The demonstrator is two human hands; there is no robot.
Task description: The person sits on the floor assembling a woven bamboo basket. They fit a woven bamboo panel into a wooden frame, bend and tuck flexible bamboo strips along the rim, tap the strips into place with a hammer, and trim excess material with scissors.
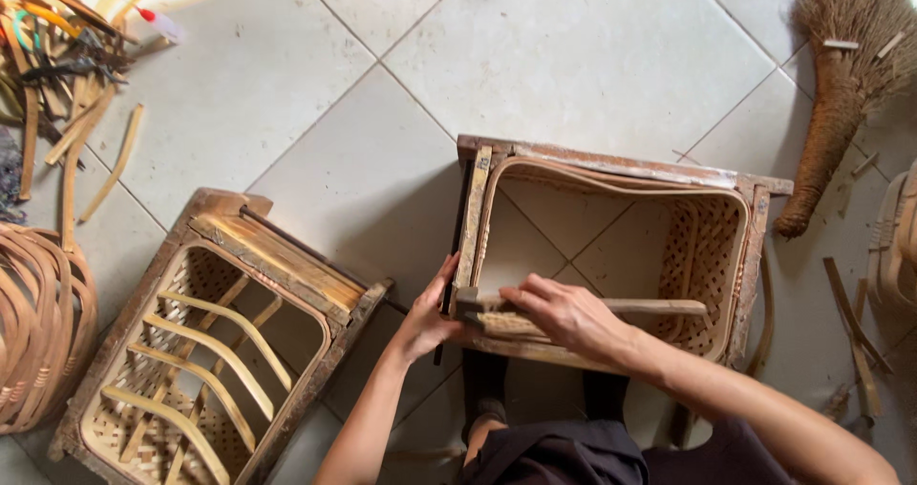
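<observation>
A rectangular wooden frame mould (pixel 611 165) stands on the tiled floor in front of me with a woven bamboo basket (pixel 712 256) fitted inside it. My left hand (pixel 427 318) grips the frame's near left corner from outside. My right hand (pixel 564 315) rests on the near rim, fingers closed over a wooden stick (pixel 659 306) that lies across the basket's opening. My knees and dark clothing show below.
A second wooden frame (pixel 224 332) holding a woven basket with curved bamboo ribs lies at the left. Stacked bamboo hoops (pixel 38 332) sit at the far left, loose strips and tools (pixel 67 64) upper left. A fibre broom (pixel 841 84) lies upper right.
</observation>
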